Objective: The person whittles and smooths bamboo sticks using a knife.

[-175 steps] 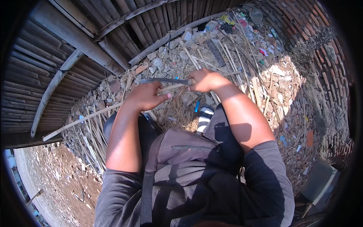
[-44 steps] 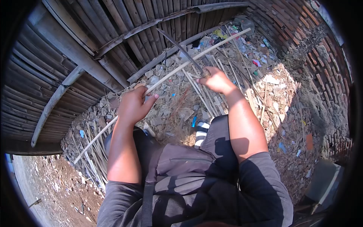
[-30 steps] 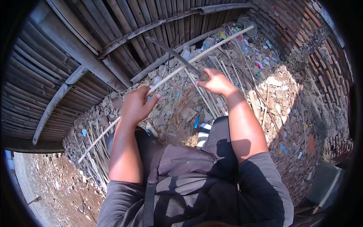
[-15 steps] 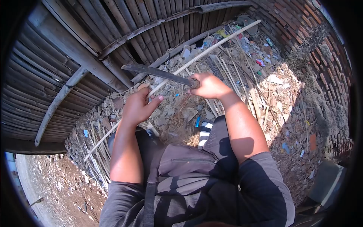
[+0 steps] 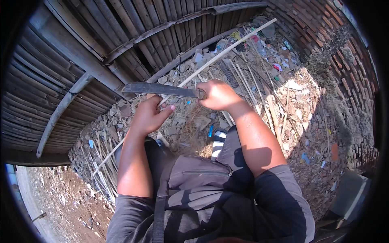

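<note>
My left hand (image 5: pixel 148 115) is closed around a long, pale bamboo strip (image 5: pixel 231 47), which slants from the lower left to the upper right. In my right hand (image 5: pixel 219 95) is the handle of a machete (image 5: pixel 162 89). Its dark, broad blade points left and crosses over the strip just beyond my left fingers. Whether the edge touches the strip I cannot tell. Under my left forearm, part of the strip is hidden.
Rubble and litter (image 5: pixel 194 121) cover the ground. Loose bamboo strips (image 5: pixel 106 162) lie at my left, with more sticks (image 5: pixel 247 83) at the right. A bamboo wall (image 5: pixel 44 105) rises on the left, a brick wall (image 5: pixel 344 73) on the right.
My right hand has moved slightly left with the machete, and the blade has turned nearer to level. The strip has shifted slightly down and left; my left hand stays nearly in place.
</note>
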A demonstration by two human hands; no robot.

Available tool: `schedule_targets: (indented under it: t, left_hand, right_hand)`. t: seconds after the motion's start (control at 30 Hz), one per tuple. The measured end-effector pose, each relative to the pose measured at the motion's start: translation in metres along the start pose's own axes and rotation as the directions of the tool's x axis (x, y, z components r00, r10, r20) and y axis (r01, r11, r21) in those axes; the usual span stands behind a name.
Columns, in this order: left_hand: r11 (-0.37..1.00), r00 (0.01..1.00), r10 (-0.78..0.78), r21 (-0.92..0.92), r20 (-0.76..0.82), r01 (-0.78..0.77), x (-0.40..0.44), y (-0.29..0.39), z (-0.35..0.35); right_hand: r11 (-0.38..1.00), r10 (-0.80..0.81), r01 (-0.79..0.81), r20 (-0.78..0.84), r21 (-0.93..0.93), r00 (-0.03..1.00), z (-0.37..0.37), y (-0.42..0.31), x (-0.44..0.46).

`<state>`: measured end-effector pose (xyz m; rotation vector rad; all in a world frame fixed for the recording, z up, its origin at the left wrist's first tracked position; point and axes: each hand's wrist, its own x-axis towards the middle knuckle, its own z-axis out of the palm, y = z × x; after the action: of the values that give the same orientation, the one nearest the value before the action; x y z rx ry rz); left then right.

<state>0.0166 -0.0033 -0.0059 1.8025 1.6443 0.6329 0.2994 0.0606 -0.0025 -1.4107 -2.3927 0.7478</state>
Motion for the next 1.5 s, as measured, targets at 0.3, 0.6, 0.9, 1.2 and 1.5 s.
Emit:
schedule_targets:
  t: [0.3, 0.6, 0.9, 1.2, 1.5]
  left_hand:
    - [0.997, 0.999, -0.026, 0.08, 0.026, 0.024, 0.0, 0.001, -0.008]
    - [0.986, 1.0, 0.029, 0.162, -0.008, -0.027, -0.002, 0.007, -0.004]
    - [0.981, 0.998, 0.017, 0.192, -0.062, -0.004, 0.0, 0.003, -0.014]
    - [0.982, 1.0, 0.013, 0.191, -0.015, -0.009, -0.004, 0.005, -0.009]
    - [0.982, 0.998, 0.022, 0.19, -0.05, -0.012, -0.001, 0.007, -0.01]
  right_hand:
    - [0.957, 0.272, -0.222, -0.315, 0.184, 0.91, -0.013, 0.063, 0.0]
    - [0.999, 0.034, -0.034, 0.044, 0.006, 0.998, 0.0, 0.016, 0.0]
    - [0.948, 0.297, -0.269, -0.171, 0.169, 0.939, -0.001, 0.081, 0.009]
    - [0.997, 0.069, -0.071, 0.103, 0.009, 0.992, -0.006, 0.011, 0.003]
    - [0.977, 0.213, -0.206, -0.193, 0.053, 0.958, -0.003, 0.056, 0.003]
